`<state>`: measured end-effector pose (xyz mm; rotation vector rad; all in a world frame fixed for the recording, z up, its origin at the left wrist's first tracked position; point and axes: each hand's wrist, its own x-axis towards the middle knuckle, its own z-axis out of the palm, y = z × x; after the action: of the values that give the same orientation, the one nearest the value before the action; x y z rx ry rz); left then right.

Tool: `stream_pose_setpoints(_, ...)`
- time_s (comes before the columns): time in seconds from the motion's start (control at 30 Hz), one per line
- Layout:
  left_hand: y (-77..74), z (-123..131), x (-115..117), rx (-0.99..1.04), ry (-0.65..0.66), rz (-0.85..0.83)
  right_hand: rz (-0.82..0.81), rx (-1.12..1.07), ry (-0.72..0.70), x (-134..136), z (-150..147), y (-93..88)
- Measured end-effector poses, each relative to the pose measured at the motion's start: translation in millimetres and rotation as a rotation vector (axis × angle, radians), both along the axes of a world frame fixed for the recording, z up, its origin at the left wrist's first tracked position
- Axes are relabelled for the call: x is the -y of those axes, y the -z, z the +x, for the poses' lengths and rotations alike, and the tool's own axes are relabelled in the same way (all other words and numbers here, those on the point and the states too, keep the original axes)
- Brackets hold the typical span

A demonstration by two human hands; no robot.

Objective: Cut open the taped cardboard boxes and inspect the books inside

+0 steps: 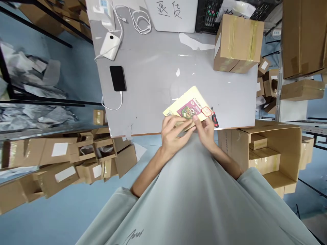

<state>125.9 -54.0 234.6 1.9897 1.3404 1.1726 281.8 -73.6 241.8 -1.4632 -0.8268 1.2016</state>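
Note:
A flat yellow printed item [180, 102], with a purple picture panel, a barcode and a red-outlined mark, is tilted over the table's near edge. Whether it is a booklet or a thin box I cannot tell. My left hand [173, 134] grips its lower left edge, fingers bent around it. At its lower right, my right hand [205, 131] pinches the near edge with the thumb on top. Both hands are close together, and they hide the item's near side. Just beyond the right fingers lies a red and black tool [215, 119], partly covered.
On the grey table [153, 102] lie a black phone [118, 78] on a cable, a white power bank [110, 46] and a silver laptop [173, 15]. A taped carton [237, 44] stands at back right. An open carton [288, 153] is at my right; several boxes crowd the left.

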Motion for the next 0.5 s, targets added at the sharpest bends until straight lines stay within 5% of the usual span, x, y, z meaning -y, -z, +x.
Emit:
stream_pose_setpoints(0.13,-8.0,-21,-25,0.049,-0.092,-0.34,-0.034,-0.032,-0.149,-13,30,3.2)
stream_pose_setpoints(0.27,1.4,-36,-48,0.248,0.124,-0.639,-0.06,-0.026,-0.272,-17,45,10.1)
stream_pose_setpoints(0.5,7.0,-38,-50,0.272,0.119,-0.513,0.12,0.381,-0.343,-17,60,10.5)
